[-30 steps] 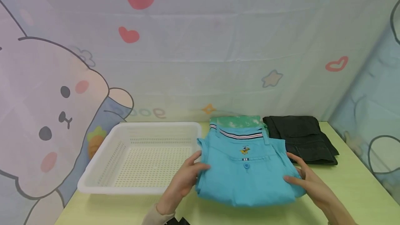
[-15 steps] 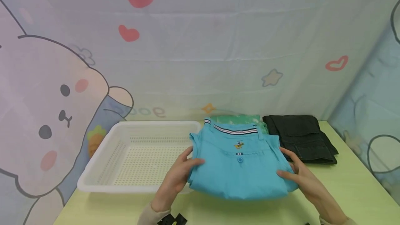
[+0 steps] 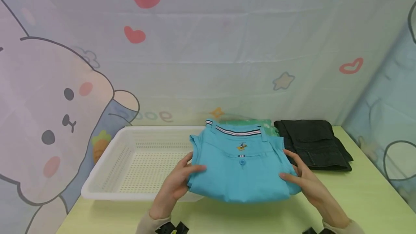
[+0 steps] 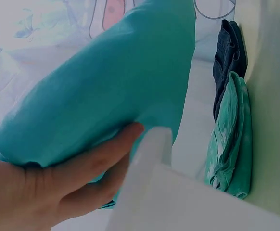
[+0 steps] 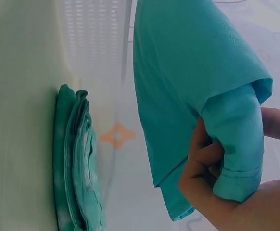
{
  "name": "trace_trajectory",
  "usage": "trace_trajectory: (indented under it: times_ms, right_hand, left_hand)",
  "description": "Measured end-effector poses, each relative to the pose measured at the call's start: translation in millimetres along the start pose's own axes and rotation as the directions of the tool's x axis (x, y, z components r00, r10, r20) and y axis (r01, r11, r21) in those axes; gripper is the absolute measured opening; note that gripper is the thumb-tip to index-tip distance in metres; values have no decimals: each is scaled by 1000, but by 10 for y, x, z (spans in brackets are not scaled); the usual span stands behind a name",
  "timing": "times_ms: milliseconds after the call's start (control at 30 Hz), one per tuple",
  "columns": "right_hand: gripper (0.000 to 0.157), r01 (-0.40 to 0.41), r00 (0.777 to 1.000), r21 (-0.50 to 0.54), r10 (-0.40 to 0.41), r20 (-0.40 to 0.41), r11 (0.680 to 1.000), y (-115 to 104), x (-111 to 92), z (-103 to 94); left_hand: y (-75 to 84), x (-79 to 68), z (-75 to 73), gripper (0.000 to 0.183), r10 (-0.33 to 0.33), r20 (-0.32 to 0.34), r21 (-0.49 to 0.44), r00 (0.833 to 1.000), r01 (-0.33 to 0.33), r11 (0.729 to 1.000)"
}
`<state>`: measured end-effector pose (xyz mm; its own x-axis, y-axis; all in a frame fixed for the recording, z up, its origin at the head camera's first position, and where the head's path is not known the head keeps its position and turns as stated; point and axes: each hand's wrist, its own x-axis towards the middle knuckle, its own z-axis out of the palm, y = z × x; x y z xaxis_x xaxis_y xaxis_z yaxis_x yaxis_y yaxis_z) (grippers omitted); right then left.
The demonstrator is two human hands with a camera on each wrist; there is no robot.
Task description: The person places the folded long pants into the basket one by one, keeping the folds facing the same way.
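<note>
White basket [image 3: 123,196] on table [image 3: 364,198]; perforated floor [image 3: 146,170] visible. Folded blue garment [image 3: 240,176] held raised off the table at the basket's right end, hiding part of that end from the head view. Left hand [image 3: 177,180], nearest the basket, and right hand [image 3: 305,181] each grip one side edge between thumb and fingers. Right of basket: folded green garment [image 5: 80,168], partly hidden behind the blue one; farther right, folded black garment [image 3: 313,145].
</note>
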<state>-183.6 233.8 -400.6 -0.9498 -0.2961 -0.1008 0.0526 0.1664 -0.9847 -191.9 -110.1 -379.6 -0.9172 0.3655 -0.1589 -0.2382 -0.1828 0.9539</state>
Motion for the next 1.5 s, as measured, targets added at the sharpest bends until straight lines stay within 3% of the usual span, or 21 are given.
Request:
trace_trajectory:
  times_ms: [267,1033,1333,1500]
  right_hand:
    - [75,29,999,23,-30,28,999,-29,25,65]
    - [75,28,998,33,-30,55,999,-145,202,399]
    - [76,54,993,54,-59,100,997,-168,266,552]
    - [76,67,989,60,-74,125,996,-187,297,604]
  left_hand:
    - [56,-54,-139,75,21,87,7,996,-21,1000]
    - [199,-201,-558,74,23,108,85,994,-32,996]
    - [277,-277,-773,75,30,152,122,988,-49,991]
    - [307,-311,-877,75,58,211,107,976,-82,991]
